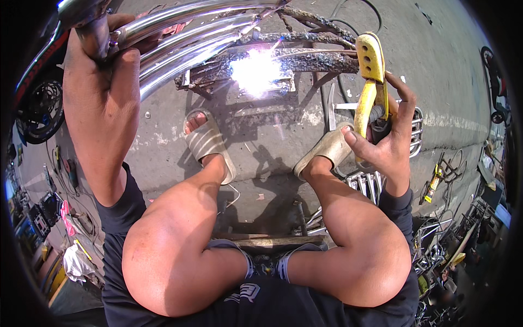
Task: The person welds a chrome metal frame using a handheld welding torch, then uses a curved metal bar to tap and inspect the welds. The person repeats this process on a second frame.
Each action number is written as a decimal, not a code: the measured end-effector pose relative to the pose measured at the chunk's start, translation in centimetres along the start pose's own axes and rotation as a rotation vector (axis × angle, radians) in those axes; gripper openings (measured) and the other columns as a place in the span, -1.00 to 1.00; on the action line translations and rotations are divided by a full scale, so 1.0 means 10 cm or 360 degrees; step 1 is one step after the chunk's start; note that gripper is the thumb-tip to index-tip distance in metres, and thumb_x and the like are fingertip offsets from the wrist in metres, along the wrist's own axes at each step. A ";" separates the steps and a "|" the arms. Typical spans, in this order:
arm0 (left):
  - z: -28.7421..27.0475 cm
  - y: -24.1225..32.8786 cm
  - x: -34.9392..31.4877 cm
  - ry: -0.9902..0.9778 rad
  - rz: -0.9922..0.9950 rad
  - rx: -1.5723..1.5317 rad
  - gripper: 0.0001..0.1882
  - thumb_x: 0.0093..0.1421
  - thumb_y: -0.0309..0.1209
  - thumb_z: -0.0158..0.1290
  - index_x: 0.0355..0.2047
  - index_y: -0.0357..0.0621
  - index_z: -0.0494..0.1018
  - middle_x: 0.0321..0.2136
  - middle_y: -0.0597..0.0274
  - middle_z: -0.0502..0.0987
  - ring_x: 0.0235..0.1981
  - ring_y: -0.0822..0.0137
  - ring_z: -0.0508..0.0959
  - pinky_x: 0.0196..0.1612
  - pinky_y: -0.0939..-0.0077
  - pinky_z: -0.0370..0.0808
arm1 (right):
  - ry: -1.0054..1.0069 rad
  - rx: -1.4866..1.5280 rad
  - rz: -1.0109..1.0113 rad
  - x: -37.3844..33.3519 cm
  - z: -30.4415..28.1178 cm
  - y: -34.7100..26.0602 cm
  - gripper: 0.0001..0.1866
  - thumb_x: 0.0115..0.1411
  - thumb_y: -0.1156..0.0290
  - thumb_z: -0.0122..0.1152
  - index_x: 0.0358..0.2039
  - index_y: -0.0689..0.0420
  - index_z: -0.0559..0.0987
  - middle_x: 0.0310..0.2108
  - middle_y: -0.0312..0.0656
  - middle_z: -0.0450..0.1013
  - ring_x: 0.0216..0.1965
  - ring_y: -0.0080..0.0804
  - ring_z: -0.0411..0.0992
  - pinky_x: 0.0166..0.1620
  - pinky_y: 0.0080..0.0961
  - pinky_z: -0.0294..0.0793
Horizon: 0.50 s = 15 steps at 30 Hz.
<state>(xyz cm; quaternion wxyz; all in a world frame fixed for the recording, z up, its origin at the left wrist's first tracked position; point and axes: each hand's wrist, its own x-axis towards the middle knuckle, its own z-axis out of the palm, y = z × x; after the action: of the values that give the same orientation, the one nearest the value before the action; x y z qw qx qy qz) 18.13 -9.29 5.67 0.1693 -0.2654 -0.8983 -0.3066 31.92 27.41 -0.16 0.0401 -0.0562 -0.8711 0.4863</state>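
My left hand (103, 90) is closed around one end of a shiny chrome tube frame (188, 41), whose curved bars run to the right. In my right hand (389, 144) is a yellow welding electrode holder (370, 57), gripped by its handle. A thin welding rod (318, 52) reaches left from its jaws. A glaring white arc (255, 72) burns near the bars' right ends and hides the rod's tip and the metal there. Under the frame stands a rough, spatter-crusted metal rack (321, 64). A hammer (331, 109) with a pointed head lies by my right hand.
My sandalled feet stand on the concrete floor (261, 147) on either side, below the rack. Cable (376, 13) loops behind it. Metal scrap and rods (436, 240) lie at the right, near a yellow packet (433, 184). Motorcycle wheels (43, 103) and tools line the left.
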 end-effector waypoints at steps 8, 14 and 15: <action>-0.04 -0.07 0.05 0.0014 -0.0061 0.0161 -0.70 0.35 -0.53 0.03 0.09 -0.20 0.48 -0.16 0.09 0.63 -0.16 0.32 0.61 0.01 0.46 0.49 | 0.0108 -0.0234 -0.0932 -0.07 0.12 0.23 0.32 -0.33 0.17 0.77 0.36 0.20 0.08 0.17 0.09 0.31 0.08 -0.09 0.51 0.10 -0.26 0.58; -0.03 -0.09 0.08 0.0012 -0.0088 0.0192 -0.69 0.34 -0.57 0.01 0.09 -0.22 0.48 -0.14 0.07 0.63 -0.13 0.31 0.62 0.03 0.45 0.49 | 0.0186 -0.0248 -0.1111 0.04 0.34 0.19 0.28 -0.27 0.15 0.78 0.35 0.23 0.11 0.16 0.09 0.33 0.08 -0.09 0.53 0.09 -0.28 0.61; -0.03 -0.09 0.07 0.0012 -0.0093 0.0202 -0.69 0.34 -0.57 0.01 0.09 -0.22 0.48 -0.15 0.07 0.63 -0.14 0.32 0.62 0.03 0.45 0.49 | 0.0173 -0.0235 -0.1104 0.05 0.36 0.18 0.28 -0.26 0.16 0.78 0.35 0.22 0.09 0.18 0.10 0.31 0.11 -0.08 0.50 0.13 -0.27 0.58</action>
<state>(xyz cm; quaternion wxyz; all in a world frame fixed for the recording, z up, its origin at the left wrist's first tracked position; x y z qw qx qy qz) 17.05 -9.84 5.81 0.1803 -0.2266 -0.9226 -0.2549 31.09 25.37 -3.61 0.2450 0.2143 -0.8676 0.3758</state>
